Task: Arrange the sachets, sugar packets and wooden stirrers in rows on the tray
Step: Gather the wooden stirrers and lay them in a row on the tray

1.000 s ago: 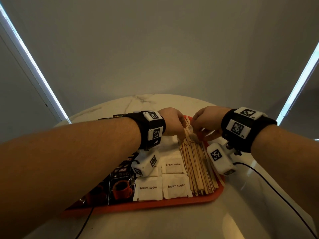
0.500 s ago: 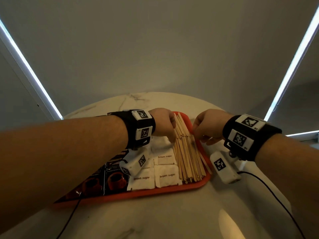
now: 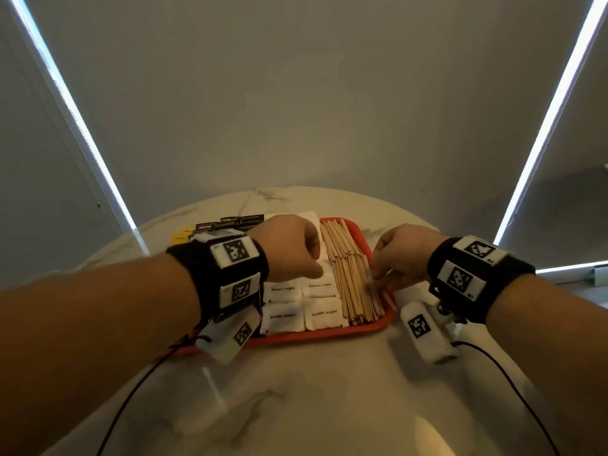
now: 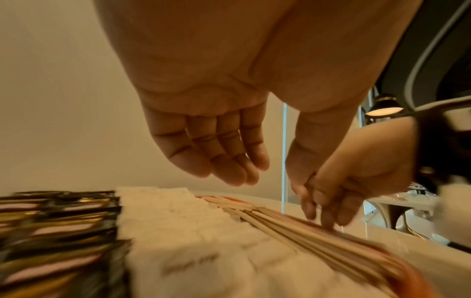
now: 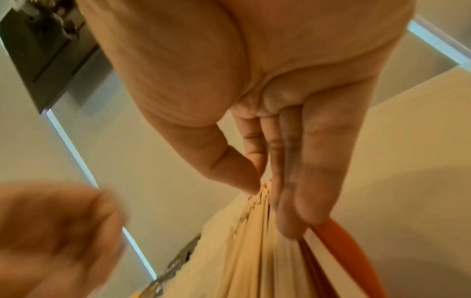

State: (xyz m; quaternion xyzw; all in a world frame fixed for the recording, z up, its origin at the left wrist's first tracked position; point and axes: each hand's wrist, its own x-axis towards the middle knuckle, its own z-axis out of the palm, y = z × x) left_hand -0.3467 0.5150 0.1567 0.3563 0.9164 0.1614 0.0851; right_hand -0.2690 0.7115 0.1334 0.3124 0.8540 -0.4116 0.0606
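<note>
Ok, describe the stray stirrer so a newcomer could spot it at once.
Start at the round marble table and find the orange tray on it. Along the tray's right side lies a bundle of wooden stirrers, with the right hand resting on them. The stray stirrer is the single one poking out over the tray's right rim, apart from the bundle.

Left hand (image 3: 289,251) lifts off the wooden stirrers (image 3: 353,274), now over the sugar packets (image 3: 320,315); right hand (image 3: 403,258) slides down-frame along the stirrers' right edge.
</note>
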